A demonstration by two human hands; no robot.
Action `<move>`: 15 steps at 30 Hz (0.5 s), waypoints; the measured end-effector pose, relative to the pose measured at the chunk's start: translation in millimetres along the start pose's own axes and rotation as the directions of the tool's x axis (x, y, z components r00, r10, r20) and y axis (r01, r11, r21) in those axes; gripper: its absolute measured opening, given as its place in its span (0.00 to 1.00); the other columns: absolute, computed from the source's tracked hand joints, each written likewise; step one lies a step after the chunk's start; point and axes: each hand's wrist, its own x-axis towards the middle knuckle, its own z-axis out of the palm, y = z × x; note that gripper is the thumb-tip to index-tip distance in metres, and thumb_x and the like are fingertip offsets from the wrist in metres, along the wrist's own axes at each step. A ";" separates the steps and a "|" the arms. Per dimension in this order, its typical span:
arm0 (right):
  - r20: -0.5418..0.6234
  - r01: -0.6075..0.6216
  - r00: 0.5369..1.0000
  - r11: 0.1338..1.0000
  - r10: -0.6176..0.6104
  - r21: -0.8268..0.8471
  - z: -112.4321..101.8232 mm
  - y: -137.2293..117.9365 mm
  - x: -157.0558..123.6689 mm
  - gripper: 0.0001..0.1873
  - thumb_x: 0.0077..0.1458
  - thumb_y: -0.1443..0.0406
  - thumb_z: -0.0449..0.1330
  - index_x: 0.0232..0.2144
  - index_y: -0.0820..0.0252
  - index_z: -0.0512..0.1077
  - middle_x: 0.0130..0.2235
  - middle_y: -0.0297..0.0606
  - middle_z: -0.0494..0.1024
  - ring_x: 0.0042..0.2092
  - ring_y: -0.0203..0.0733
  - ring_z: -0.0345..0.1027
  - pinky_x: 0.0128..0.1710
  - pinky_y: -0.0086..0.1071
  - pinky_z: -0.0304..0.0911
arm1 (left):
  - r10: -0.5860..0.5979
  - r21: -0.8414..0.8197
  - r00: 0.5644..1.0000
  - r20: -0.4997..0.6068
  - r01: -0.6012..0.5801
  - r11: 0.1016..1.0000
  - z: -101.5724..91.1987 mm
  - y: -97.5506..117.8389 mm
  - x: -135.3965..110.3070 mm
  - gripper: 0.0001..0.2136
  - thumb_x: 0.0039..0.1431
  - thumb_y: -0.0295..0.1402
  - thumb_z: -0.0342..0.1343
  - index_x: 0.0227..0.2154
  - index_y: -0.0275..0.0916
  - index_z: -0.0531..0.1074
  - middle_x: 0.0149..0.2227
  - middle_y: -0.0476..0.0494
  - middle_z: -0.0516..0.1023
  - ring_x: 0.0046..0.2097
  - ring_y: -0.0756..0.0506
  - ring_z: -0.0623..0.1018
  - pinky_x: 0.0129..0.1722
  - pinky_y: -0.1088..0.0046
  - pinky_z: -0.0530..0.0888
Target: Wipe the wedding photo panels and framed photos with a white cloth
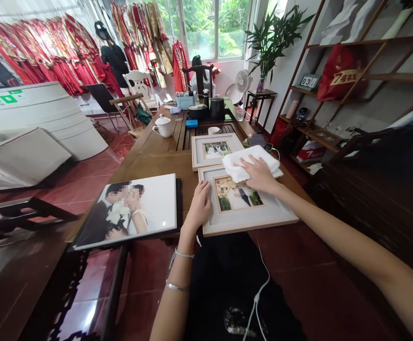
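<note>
Head view: a near picture frame (249, 219) is seen on the wooden table (146, 166), just right of the centre of the frame, with its pale border laid around a printed photo. Its left edge is gripped by the left hand (200, 208), whose fingers are held close together and curled over the rim. Across its upper right corner a folded white cloth (233, 163) is pressed by the right hand (258, 174); the fingers there are spread wide and laid on top of the fabric. Just above, a far picture frame (197, 150) is placed flat, its right side partly covered in the view by the cloth.

Towards the lower left, a large photo panel (130, 208) is laid on the table, well apart from the cloth, and its right edge is bordered by something dark. Higher up, a white lidded cup (163, 127), a blue box (191, 123) and a small white bowl (214, 130) are set out. At the upper left, red garments (43, 52) are hung in a long row. On the shelves (398, 42) at the upper right, a red bag (339, 73) is kept. A white cable (263, 284) is draped at the bottom centre.
</note>
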 end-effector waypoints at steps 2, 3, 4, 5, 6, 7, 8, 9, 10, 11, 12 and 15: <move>0.067 0.117 0.991 0.993 -0.118 0.014 0.3 -12.4 -8.5 0.37 0.46 0.72 0.56 0.60 0.56 0.62 0.65 0.41 0.58 0.66 0.60 0.41 0.62 0.57 0.39 | 0.000 -0.013 1.000 -0.023 -0.001 1.000 1.4 -1.7 0.1 0.22 0.59 0.25 0.44 0.57 0.39 0.63 0.63 0.38 0.61 0.67 0.41 0.54 0.66 0.55 0.52; 0.098 0.172 0.980 0.984 -0.175 0.040 -0.3 -17.8 -14.4 0.38 0.45 0.73 0.55 0.61 0.56 0.61 0.65 0.40 0.57 0.66 0.58 0.41 0.62 0.57 0.39 | 0.002 -0.017 0.999 -0.033 -0.002 1.000 2.2 -2.4 0.1 0.22 0.59 0.25 0.45 0.57 0.39 0.63 0.63 0.38 0.61 0.67 0.41 0.54 0.66 0.55 0.52; 0.127 0.219 0.966 0.973 -0.227 0.073 -1.5 -22.5 -21.3 0.39 0.44 0.74 0.55 0.61 0.56 0.61 0.65 0.40 0.57 0.67 0.56 0.41 0.62 0.56 0.40 | 0.002 -0.019 0.999 -0.041 -0.003 1.000 2.9 -2.9 0.2 0.22 0.59 0.25 0.44 0.57 0.39 0.63 0.63 0.38 0.61 0.67 0.41 0.54 0.66 0.55 0.52; 0.150 0.254 0.951 0.961 -0.269 0.111 -3.5 -26.2 -29.2 0.39 0.43 0.74 0.54 0.61 0.57 0.60 0.65 0.39 0.58 0.67 0.54 0.41 0.63 0.55 0.41 | 0.003 -0.021 0.999 -0.046 -0.004 1.000 3.5 -3.1 0.2 0.22 0.60 0.25 0.44 0.57 0.39 0.63 0.63 0.38 0.61 0.67 0.41 0.54 0.66 0.55 0.52; 0.166 0.279 0.938 0.948 -0.303 0.152 -6.5 -29.0 -38.1 0.39 0.43 0.74 0.53 0.61 0.57 0.60 0.64 0.39 0.59 0.67 0.52 0.42 0.63 0.53 0.42 | 0.001 -0.020 0.999 -0.048 -0.002 1.000 3.8 -3.2 0.3 0.22 0.60 0.25 0.44 0.57 0.39 0.62 0.63 0.38 0.60 0.67 0.41 0.54 0.66 0.55 0.52; 0.179 0.300 0.925 0.934 -0.335 0.194 -10.5 -30.6 -47.9 0.39 0.44 0.74 0.53 0.61 0.58 0.60 0.64 0.39 0.60 0.66 0.51 0.43 0.63 0.52 0.42 | -0.001 -0.017 0.999 -0.047 0.000 1.000 4.0 -2.9 0.2 0.22 0.60 0.25 0.44 0.57 0.39 0.62 0.64 0.38 0.60 0.67 0.41 0.54 0.66 0.55 0.52; 0.190 0.318 0.912 0.919 -0.364 0.234 -15.4 -31.0 -58.7 0.38 0.45 0.74 0.52 0.61 0.58 0.60 0.63 0.39 0.61 0.66 0.49 0.43 0.63 0.51 0.43 | -0.004 -0.013 0.999 -0.045 0.003 1.000 3.9 -2.4 0.2 0.22 0.60 0.25 0.44 0.57 0.38 0.62 0.64 0.37 0.60 0.67 0.41 0.54 0.66 0.55 0.52; 0.197 0.335 0.898 0.902 -0.393 0.273 -21.1 -30.2 -70.4 0.37 0.46 0.74 0.52 0.61 0.57 0.60 0.63 0.38 0.62 0.66 0.48 0.44 0.64 0.50 0.43 | -0.010 -0.008 0.999 -0.043 0.009 1.000 3.7 -1.7 0.1 0.22 0.60 0.25 0.44 0.58 0.38 0.61 0.64 0.37 0.59 0.67 0.41 0.54 0.66 0.55 0.51; 0.207 0.357 0.879 0.881 -0.429 0.310 -27.4 -28.1 -82.7 0.35 0.48 0.73 0.52 0.60 0.56 0.62 0.62 0.37 0.63 0.66 0.47 0.45 0.64 0.49 0.43 | -0.017 -0.003 0.999 -0.041 0.017 1.000 3.3 -0.8 0.0 0.23 0.60 0.25 0.44 0.58 0.38 0.61 0.64 0.36 0.59 0.67 0.41 0.54 0.66 0.56 0.51; 0.215 0.364 0.867 0.866 -0.449 0.343 -33.9 -24.8 -95.3 0.34 0.49 0.74 0.52 0.60 0.54 0.62 0.62 0.35 0.63 0.66 0.46 0.45 0.64 0.49 0.42 | -0.024 0.001 0.999 -0.038 0.024 1.000 2.9 0.0 -0.1 0.23 0.60 0.25 0.43 0.58 0.37 0.60 0.64 0.36 0.58 0.67 0.41 0.54 0.67 0.56 0.51; 0.216 0.372 0.856 0.851 -0.469 0.371 -40.3 -20.5 -107.8 0.34 0.49 0.74 0.52 0.59 0.52 0.62 0.62 0.32 0.63 0.66 0.46 0.45 0.65 0.49 0.40 | -0.030 0.004 0.999 -0.034 0.030 1.000 2.4 0.9 -0.2 0.22 0.60 0.25 0.43 0.58 0.36 0.60 0.64 0.35 0.58 0.67 0.41 0.54 0.67 0.57 0.51; 0.221 0.320 0.877 0.861 -0.427 0.394 -55.5 -4.3 -141.2 0.32 0.52 0.74 0.52 0.58 0.46 0.64 0.62 0.28 0.64 0.66 0.45 0.45 0.66 0.46 0.41 | -0.035 0.007 0.999 -0.024 0.035 0.999 1.2 2.3 -0.3 0.22 0.61 0.26 0.42 0.58 0.36 0.60 0.65 0.34 0.57 0.67 0.41 0.53 0.66 0.55 0.51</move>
